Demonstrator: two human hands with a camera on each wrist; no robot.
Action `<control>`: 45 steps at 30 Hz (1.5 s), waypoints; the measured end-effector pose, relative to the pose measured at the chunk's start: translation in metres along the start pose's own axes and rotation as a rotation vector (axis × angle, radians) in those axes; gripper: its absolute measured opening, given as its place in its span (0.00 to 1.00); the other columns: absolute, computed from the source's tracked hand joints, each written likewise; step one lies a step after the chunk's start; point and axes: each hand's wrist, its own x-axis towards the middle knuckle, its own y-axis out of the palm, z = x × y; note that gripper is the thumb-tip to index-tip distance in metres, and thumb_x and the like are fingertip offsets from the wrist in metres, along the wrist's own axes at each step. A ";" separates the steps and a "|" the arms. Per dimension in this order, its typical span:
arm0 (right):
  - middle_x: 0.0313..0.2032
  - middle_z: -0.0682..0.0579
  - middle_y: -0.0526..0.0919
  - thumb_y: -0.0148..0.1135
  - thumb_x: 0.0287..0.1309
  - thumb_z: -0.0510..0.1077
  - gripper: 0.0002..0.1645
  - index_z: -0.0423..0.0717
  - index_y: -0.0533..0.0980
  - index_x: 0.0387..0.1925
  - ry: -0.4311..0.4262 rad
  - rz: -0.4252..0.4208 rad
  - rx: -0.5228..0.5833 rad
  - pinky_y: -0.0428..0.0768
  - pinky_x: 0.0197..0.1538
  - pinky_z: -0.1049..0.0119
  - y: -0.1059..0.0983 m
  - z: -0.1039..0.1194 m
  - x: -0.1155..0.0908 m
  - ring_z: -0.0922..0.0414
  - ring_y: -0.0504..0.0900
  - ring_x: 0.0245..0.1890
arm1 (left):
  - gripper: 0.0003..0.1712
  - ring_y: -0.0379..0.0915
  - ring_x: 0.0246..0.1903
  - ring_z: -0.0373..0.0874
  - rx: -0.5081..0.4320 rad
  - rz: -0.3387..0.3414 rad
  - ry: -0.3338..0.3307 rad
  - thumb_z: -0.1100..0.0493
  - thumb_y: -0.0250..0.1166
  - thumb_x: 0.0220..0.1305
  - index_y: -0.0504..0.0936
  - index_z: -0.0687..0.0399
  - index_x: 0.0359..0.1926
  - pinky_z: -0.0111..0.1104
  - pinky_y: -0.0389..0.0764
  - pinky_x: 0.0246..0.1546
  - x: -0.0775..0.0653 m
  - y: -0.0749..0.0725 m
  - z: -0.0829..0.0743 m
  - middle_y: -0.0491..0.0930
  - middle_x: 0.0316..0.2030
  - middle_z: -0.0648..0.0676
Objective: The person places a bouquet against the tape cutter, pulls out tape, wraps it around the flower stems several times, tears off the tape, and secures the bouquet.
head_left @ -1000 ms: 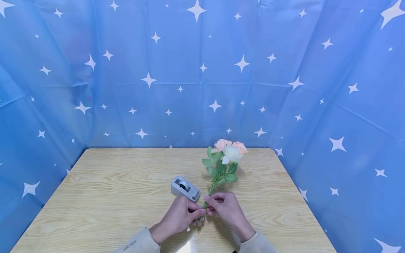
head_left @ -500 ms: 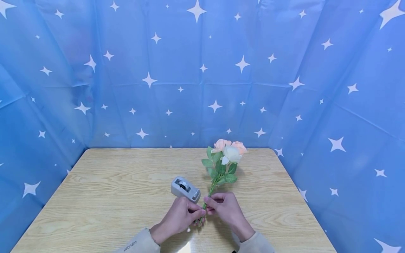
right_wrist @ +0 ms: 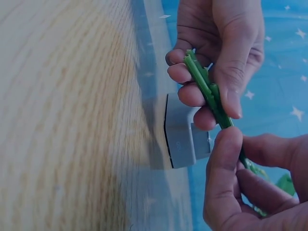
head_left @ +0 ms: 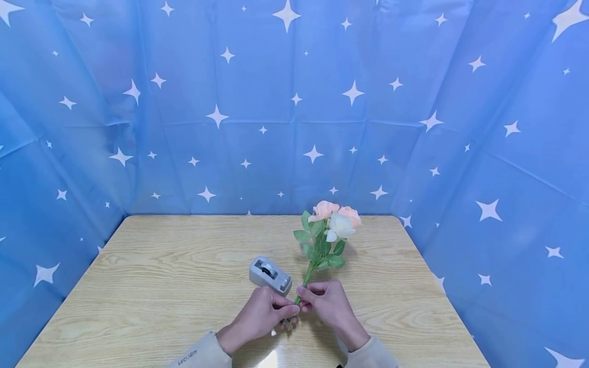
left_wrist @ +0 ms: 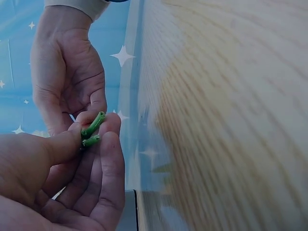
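Stems (head_left: 308, 276) of 3 roses (head_left: 340, 225) — pinched in both my hands: left hand (head_left: 259, 314) near lower ends, right hand (head_left: 329, 306) just farther up, likely to stop splaying. Roses lean far right — tape dispenser (head_left: 268, 277) just left of stems.

Head view forward-down, wrist views close, stems (right_wrist: 198, 75) shared

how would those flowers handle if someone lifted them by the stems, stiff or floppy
The stems look fairly stiff, as they run nearly straight. They would probably feel top-heavy, since the three visible flowers cluster at one end. The leaves might bend easily, as they look thin and stick out.
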 end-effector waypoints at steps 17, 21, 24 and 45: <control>0.30 0.46 0.96 0.77 0.76 0.39 0.14 0.28 0.92 0.48 0.008 0.037 0.053 0.88 0.36 0.74 -0.001 0.003 -0.002 0.63 0.90 0.28 | 0.15 0.98 0.41 0.53 -0.437 0.191 -0.150 0.62 0.64 0.90 0.93 0.68 0.58 0.34 0.97 0.41 0.002 -0.010 0.007 0.96 0.45 0.68; 0.31 0.45 0.96 0.77 0.77 0.39 0.14 0.27 0.91 0.49 -0.003 0.048 0.057 0.89 0.37 0.73 -0.002 0.002 -0.001 0.63 0.90 0.28 | 0.17 0.98 0.42 0.49 -0.491 0.235 -0.182 0.61 0.63 0.91 0.92 0.71 0.59 0.30 0.95 0.41 0.002 -0.011 0.009 0.96 0.47 0.67; 0.32 0.46 0.96 0.77 0.77 0.39 0.15 0.27 0.91 0.50 0.004 0.054 0.060 0.90 0.39 0.73 -0.003 0.002 -0.001 0.62 0.90 0.29 | 0.18 0.97 0.42 0.46 -0.519 0.258 -0.202 0.60 0.63 0.91 0.91 0.72 0.61 0.28 0.94 0.40 0.002 -0.012 0.010 0.96 0.48 0.66; 0.33 0.42 0.96 0.75 0.78 0.38 0.14 0.25 0.90 0.49 -0.031 0.071 0.043 0.90 0.40 0.72 -0.001 0.000 -0.002 0.60 0.90 0.30 | 0.12 0.92 0.34 0.37 -0.387 0.180 -0.189 0.61 0.70 0.86 0.97 0.65 0.52 0.26 0.91 0.36 0.000 -0.010 0.007 0.97 0.39 0.56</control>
